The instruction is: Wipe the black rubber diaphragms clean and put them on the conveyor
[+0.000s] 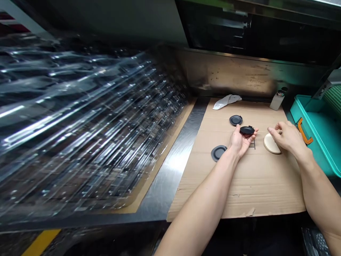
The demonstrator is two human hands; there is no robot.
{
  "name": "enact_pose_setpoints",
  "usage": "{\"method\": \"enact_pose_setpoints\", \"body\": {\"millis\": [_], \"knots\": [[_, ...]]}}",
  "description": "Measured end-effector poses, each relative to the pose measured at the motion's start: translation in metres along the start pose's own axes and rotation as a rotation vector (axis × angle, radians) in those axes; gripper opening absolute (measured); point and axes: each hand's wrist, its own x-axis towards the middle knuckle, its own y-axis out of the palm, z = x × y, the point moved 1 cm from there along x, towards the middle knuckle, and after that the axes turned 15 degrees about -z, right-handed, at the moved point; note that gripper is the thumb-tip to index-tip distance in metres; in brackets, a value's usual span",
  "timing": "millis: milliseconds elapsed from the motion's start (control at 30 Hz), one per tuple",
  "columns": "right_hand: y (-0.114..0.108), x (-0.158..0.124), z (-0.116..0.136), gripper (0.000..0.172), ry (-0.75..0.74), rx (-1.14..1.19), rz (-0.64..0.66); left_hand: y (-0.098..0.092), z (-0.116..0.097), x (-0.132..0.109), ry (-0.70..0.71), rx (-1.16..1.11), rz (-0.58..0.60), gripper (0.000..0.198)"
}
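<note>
My left hand (239,142) is closed on a black round cap (247,130), held palm up above the cardboard sheet (213,188). Just right of it lies a cream-coloured round pad (271,144). My right hand (290,137) is over the right edge of this pad, its fingers bent in towards the thumb. Whatever its fingertips hold, if anything, is too small or hidden to make out. Two more dark round caps lie on the cardboard: one cap (236,120) behind my left hand, another cap (218,153) beside my left forearm.
Stacked clear plastic trays (106,142) fill the left side, near a bare metal strip (170,170). At the back are a white cloth (227,101) and a small bottle (277,100) with a metal top. A teal bin (319,142) with an orange handle (303,131) stands right.
</note>
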Motion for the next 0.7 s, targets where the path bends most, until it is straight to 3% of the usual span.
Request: {"method": "enact_pose_setpoints", "body": {"millis": [133,200,367,467,533,700], "knots": [[0.005,-0.011,0.017,0.054,-0.137,0.059,0.195,0.0,0.002,-0.001,0.02,0.016,0.005,0.059],[0.008,-0.011,0.019,0.046,-0.151,0.091,0.147,0.0,0.003,-0.001,0.035,0.035,0.007,0.059],[0.012,-0.003,0.015,0.037,-0.007,0.289,-0.04,-0.002,0.006,0.001,0.102,0.076,0.016,0.057],[0.015,-0.004,0.022,0.039,0.055,0.446,-0.131,-0.002,0.012,0.001,0.15,0.092,0.061,0.038],[0.018,-0.009,0.032,0.042,0.081,0.537,-0.153,0.0,0.017,-0.002,0.152,0.089,0.108,0.026],[0.026,-0.03,0.065,0.035,-0.025,0.532,-0.128,0.004,0.024,-0.01,0.097,0.018,0.124,0.035]]}}
